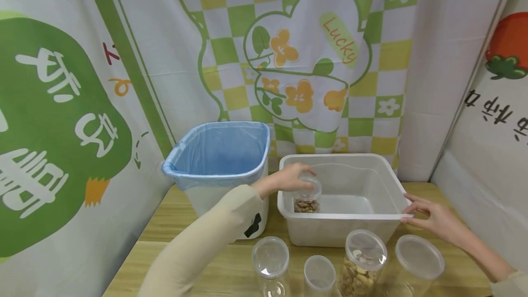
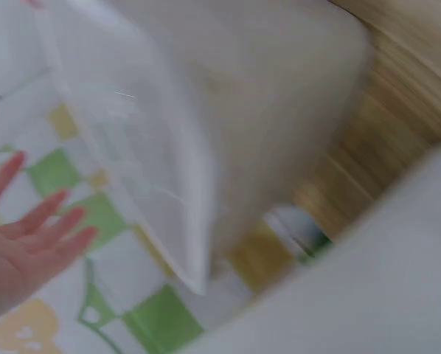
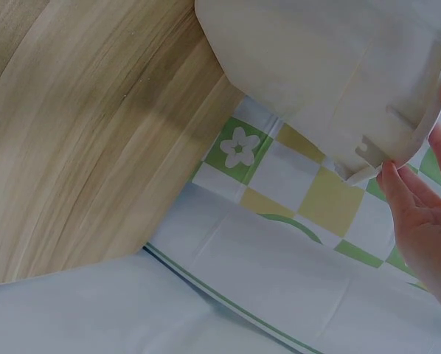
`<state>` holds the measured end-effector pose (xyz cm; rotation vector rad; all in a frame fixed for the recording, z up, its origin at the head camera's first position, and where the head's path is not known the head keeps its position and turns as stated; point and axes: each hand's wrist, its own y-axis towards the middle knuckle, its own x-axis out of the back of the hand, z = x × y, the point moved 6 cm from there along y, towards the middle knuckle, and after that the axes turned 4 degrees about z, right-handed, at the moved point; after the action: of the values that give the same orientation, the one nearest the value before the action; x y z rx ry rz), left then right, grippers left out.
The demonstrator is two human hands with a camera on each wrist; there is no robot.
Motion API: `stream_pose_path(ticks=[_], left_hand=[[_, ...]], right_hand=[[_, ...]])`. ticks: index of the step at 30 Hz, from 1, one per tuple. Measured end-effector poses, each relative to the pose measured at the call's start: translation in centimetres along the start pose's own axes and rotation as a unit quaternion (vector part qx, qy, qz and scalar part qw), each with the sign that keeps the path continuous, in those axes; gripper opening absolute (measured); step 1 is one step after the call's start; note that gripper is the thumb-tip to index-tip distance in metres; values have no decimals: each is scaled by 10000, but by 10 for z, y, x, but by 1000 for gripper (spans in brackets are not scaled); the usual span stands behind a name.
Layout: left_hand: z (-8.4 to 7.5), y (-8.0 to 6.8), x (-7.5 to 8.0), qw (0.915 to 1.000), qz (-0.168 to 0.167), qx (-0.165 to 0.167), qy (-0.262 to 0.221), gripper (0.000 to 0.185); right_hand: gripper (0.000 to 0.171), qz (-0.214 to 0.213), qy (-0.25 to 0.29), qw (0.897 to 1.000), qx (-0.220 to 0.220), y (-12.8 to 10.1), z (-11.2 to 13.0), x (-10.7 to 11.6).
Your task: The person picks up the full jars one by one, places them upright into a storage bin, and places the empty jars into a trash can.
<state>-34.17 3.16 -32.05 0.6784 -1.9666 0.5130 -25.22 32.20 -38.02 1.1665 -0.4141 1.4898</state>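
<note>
My left hand (image 1: 288, 179) reaches over the left rim of a white plastic bin (image 1: 342, 230), its fingers spread around the lid of a clear jar of brown nuts (image 1: 306, 205) inside. In the left wrist view the fingers (image 2: 47, 234) are extended and apart above the blurred bin rim; that jar is hidden there. My right hand (image 1: 439, 221) holds the bin's right rim near the front corner. The right wrist view shows the thumb (image 3: 399, 195) under the rim and the other fingers over it.
Left of the white bin stands a trash can (image 1: 216, 196) with a blue liner. Along the near side of the wooden table (image 1: 165, 251) are an empty clear jar (image 1: 270, 260), a smaller jar (image 1: 319, 276), a jar of nuts (image 1: 359, 272) and a wide jar (image 1: 418, 260). Printed curtains (image 1: 429, 81) surround the table.
</note>
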Motion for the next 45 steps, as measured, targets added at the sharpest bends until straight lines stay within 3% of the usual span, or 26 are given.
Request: stream_pose_path(ticks=[5, 10, 17, 26, 36, 42, 45], left_hand=[[-20, -11, 11, 9993, 71, 200, -292, 39], [-42, -28, 13, 9989, 148, 364, -263, 39], [-67, -43, 5, 10000, -7, 94, 26, 39], [-85, -64, -17, 9978, -396, 56, 528, 42], [-100, -77, -56, 9968, -775, -156, 124, 41], [-104, -76, -79, 9946, -1029, -107, -116, 42], [-106, -72, -89, 9914, -1285, -233, -71, 42]], right_hand=[[12, 16, 53, 10000, 49, 2, -1, 0], [12, 19, 17, 10000, 26, 3, 0, 0], [11, 58, 23, 10000, -19, 5, 0, 1], [11, 19, 19, 10000, 8, 4, -1, 0], [10, 49, -8, 10000, -39, 4, -1, 1], [10, -41, -80, 10000, -20, 1, -1, 1], [11, -54, -68, 10000, -18, -1, -2, 1]])
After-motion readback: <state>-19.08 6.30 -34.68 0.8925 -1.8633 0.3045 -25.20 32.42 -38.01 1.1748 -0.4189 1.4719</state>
